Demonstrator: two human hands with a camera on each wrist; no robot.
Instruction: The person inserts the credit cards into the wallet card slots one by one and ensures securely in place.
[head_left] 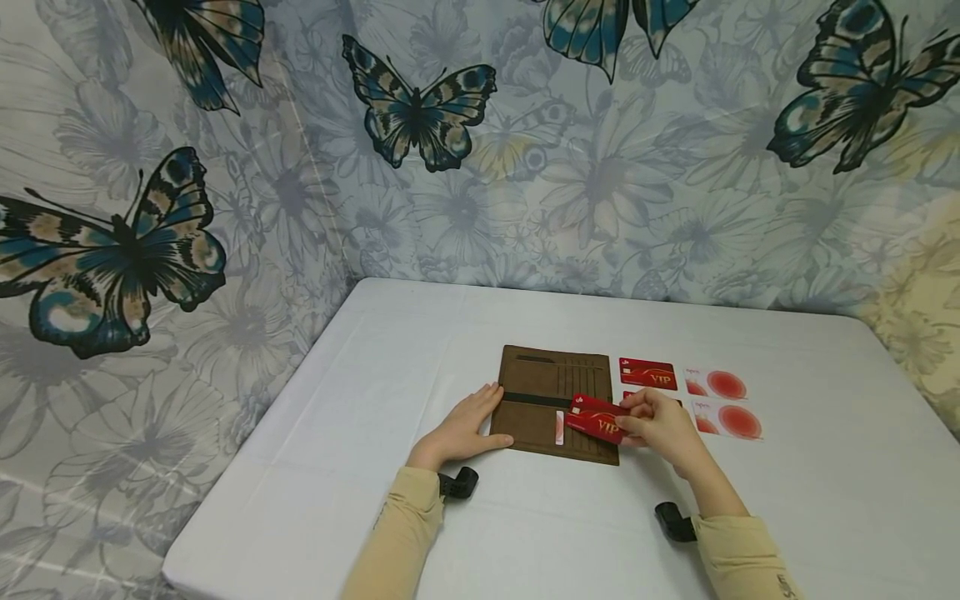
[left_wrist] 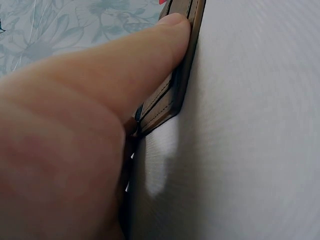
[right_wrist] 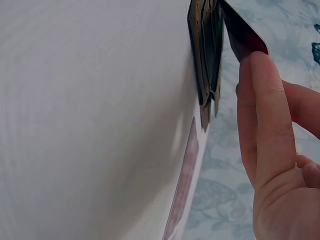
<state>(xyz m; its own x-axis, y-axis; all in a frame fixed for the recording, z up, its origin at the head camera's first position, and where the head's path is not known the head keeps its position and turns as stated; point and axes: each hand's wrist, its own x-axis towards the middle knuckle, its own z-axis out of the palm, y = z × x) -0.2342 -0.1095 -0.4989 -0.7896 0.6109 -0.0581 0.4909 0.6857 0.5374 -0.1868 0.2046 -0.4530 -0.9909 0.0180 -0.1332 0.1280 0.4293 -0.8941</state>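
Note:
A brown wallet lies unfolded on the table, with a black band across its middle and card slots along its right part. My left hand rests at the wallet's left edge, and its thumb presses on the lower corner. Over the lower right of the wallet, my right hand pinches a red VIP card by its right end. The right wrist view shows that card tilted, its far end at the wallet. Whether it is inside a slot I cannot tell.
Right of the wallet lie a red VIP card and two pale cards with red circles, one upper and one lower. Another red card is mostly hidden behind my right hand. A white cloth covers the table; a butterfly-patterned wall stands behind.

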